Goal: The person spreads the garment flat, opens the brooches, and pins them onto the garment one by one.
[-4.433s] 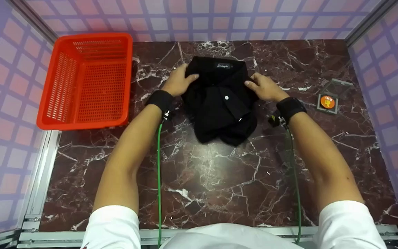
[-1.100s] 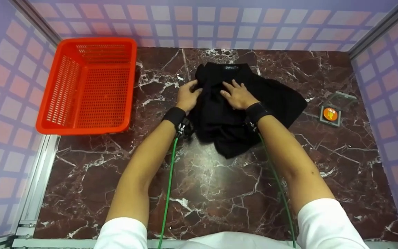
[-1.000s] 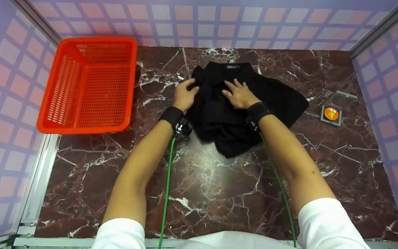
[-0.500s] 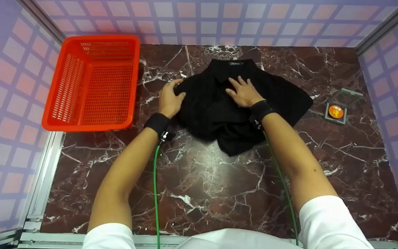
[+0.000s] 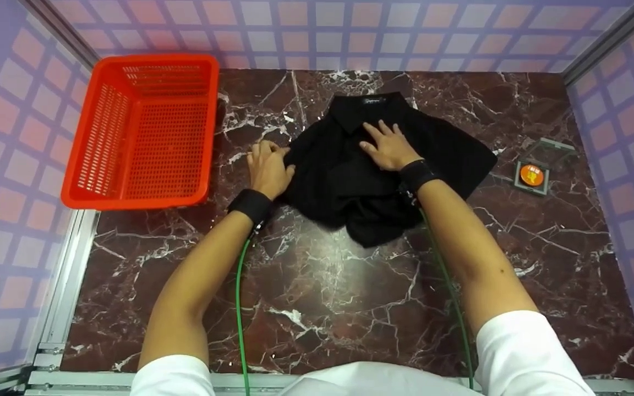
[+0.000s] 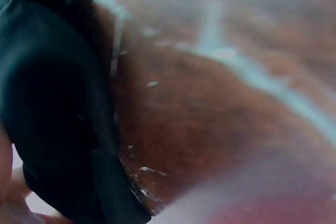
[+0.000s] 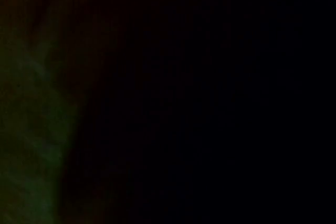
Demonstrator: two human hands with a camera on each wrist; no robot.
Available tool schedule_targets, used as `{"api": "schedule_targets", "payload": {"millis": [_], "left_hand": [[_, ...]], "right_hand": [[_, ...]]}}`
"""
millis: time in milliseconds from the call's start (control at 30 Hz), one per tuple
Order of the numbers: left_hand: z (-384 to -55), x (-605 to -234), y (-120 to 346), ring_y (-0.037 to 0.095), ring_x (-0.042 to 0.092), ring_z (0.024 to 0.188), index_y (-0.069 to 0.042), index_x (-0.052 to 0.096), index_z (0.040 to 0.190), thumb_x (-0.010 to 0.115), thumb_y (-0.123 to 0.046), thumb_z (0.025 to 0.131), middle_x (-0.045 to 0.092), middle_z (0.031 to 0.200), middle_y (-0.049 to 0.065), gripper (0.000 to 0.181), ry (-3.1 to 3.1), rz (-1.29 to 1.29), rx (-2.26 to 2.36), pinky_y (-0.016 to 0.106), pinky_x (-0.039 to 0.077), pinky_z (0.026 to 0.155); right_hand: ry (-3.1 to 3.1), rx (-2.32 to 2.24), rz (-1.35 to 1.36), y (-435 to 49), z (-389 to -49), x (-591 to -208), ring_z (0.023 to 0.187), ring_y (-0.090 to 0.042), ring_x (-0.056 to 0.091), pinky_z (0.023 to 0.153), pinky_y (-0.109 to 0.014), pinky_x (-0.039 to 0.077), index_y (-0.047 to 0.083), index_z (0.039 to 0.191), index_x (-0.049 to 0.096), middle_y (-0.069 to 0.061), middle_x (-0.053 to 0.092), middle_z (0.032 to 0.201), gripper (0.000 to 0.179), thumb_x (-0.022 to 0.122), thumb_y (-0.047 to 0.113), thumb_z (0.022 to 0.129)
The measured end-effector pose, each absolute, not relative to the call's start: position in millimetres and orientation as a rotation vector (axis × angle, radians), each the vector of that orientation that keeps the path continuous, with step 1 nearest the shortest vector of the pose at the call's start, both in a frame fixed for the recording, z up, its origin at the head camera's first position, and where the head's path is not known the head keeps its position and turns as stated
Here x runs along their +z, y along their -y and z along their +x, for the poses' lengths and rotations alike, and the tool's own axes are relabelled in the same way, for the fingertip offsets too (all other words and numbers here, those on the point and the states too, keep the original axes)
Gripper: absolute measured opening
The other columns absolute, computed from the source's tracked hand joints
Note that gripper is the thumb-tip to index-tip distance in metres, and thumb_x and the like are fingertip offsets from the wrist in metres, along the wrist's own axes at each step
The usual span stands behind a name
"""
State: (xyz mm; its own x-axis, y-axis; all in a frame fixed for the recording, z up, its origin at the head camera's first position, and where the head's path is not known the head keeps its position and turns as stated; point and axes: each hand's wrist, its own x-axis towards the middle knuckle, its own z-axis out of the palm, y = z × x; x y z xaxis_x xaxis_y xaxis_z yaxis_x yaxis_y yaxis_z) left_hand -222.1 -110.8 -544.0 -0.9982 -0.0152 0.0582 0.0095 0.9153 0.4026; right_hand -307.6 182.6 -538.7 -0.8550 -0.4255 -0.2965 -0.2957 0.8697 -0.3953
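Pressing flat with right hand (image 5: 387, 148) on black shirt (image 5: 350, 176) near counter (image 5: 350, 286) far edge; left hand (image 5: 266, 168) pinched its left side.

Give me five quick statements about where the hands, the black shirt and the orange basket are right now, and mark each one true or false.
1. The right hand lies flat on the black shirt with fingers spread. True.
2. The black shirt is inside the orange basket. False: it lies on the marble table, right of the basket.
3. The left hand is at the shirt's left edge. True.
4. A small orange disc in a grey case sits left of the basket. False: it is at the table's right side.
5. The shirt's collar points toward the person. False: the collar is at the far side.
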Motion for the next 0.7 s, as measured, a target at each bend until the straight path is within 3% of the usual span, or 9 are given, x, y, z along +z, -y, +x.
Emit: {"api": "schedule_targets", "payload": {"millis": [233, 433, 567, 700], "left_hand": [[-214.4, -547.9, 116.5, 0.039, 0.030, 0.143, -0.009, 0.046, 0.151, 0.061, -0.042, 0.098, 0.038, 0.153, 0.023, 0.064, 3.213, -0.074, -0.564, 0.054, 0.022, 0.113], [-220.7, -545.9, 129.7, 0.044, 0.020, 0.147, -0.012, 0.029, 0.159, 0.053, -0.058, 0.097, 0.023, 0.160, 0.028, 0.082, 3.251, 0.118, -0.698, 0.059, 0.015, 0.116], [-224.1, -540.7, 137.0, 0.042, 0.030, 0.143, -0.006, 0.024, 0.159, 0.066, -0.050, 0.092, 0.034, 0.156, 0.025, 0.090, 3.174, 0.265, -0.886, 0.057, 0.021, 0.114], [-226.3, -533.3, 140.7, 0.037, 0.037, 0.140, -0.006, 0.031, 0.156, 0.082, -0.034, 0.082, 0.042, 0.153, 0.020, 0.093, 3.057, 0.328, -1.078, 0.050, 0.024, 0.116]], "right_hand": [[-2.660, -0.484, -0.530, -183.6, -306.2, -538.2, 0.148, -0.054, 0.004, 0.122, -0.054, 0.003, 0.017, 0.162, 0.020, -0.027, 0.012, 0.164, 0.064, 0.034, 0.047, 0.108], [-2.656, -0.481, -0.527, -182.2, -304.5, -539.6, 0.147, -0.054, 0.004, 0.121, -0.055, 0.003, 0.018, 0.162, 0.020, -0.027, 0.011, 0.164, 0.064, 0.034, 0.047, 0.107], [-2.660, -0.472, -0.535, -181.9, -305.1, -541.5, 0.147, -0.054, 0.003, 0.121, -0.055, 0.003, 0.018, 0.162, 0.019, -0.027, 0.011, 0.164, 0.064, 0.034, 0.047, 0.108], [-2.667, -0.460, -0.522, -182.8, -305.1, -540.5, 0.148, -0.054, 0.003, 0.121, -0.055, 0.004, 0.018, 0.162, 0.019, -0.026, 0.011, 0.164, 0.064, 0.034, 0.047, 0.108]]}}
